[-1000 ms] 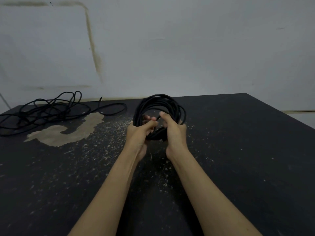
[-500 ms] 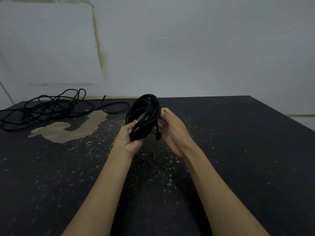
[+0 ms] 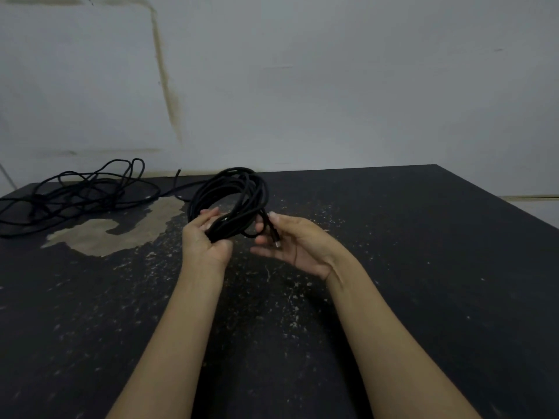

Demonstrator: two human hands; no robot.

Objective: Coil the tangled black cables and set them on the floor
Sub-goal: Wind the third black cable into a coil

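Observation:
A coiled black cable (image 3: 233,189) is held upright above the dark floor. My left hand (image 3: 207,240) grips the bottom of its loops. My right hand (image 3: 295,243) is just to the right, palm up, and pinches the cable's loose end between thumb and fingers; the plug (image 3: 276,238) with a small light tip lies across the fingers. A second black cable (image 3: 78,192) lies tangled on the floor at the far left, one end (image 3: 179,171) pointing up by the wall.
The dark floor (image 3: 423,267) is speckled with pale chips and has a worn tan patch (image 3: 121,228) near the tangled cable. A grey stained wall (image 3: 302,86) rises behind. Bare floor stretches to the right.
The coil has turned from edge-on to showing its open ring. My right hand has drawn away from the loops to the right and now holds only the plug end.

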